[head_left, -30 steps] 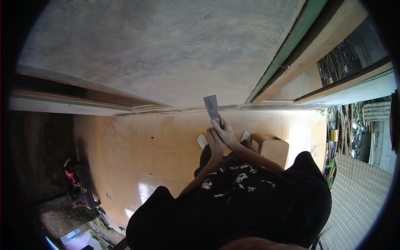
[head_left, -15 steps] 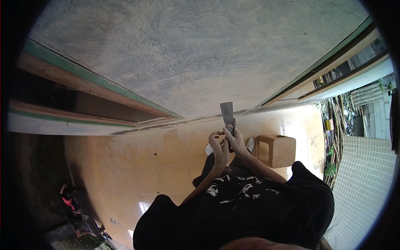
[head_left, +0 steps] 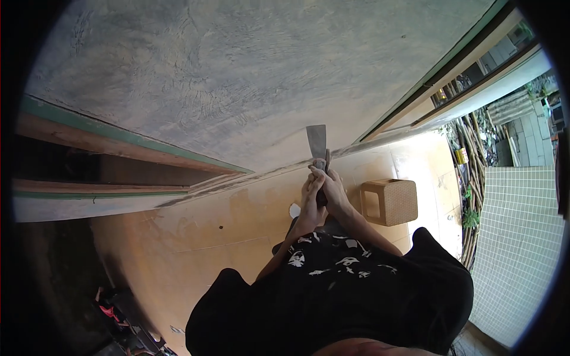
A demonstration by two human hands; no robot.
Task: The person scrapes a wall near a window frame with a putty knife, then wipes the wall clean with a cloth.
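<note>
A scraper [head_left: 317, 140] with a wide grey metal blade points away from me, toward the wall. My right hand [head_left: 336, 196] is closed round its dark handle from the right side. Pressed against the same handle from the left, my left hand [head_left: 310, 199] has its fingers curled in. Just right of the blade's base, a narrow dark piece [head_left: 328, 156] sticks up out of my grip; its lower part is hidden by my fingers. Both hands are held in front of my body, above the floor.
A rough grey plastered wall [head_left: 237, 71] rises ahead, between green-edged frames [head_left: 136, 139] on left and right. On the tan tiled floor [head_left: 196, 237] stands a brown woven-pattern stool [head_left: 399, 203], right of my hands. Stacked sticks [head_left: 472, 148] and a white tiled surface [head_left: 516, 237] lie farther right.
My left hand, with its fingers loosely bent beside the handle before, has closed in against it. The scraper and both hands have shifted slightly up and left in view, as the camera turned.
</note>
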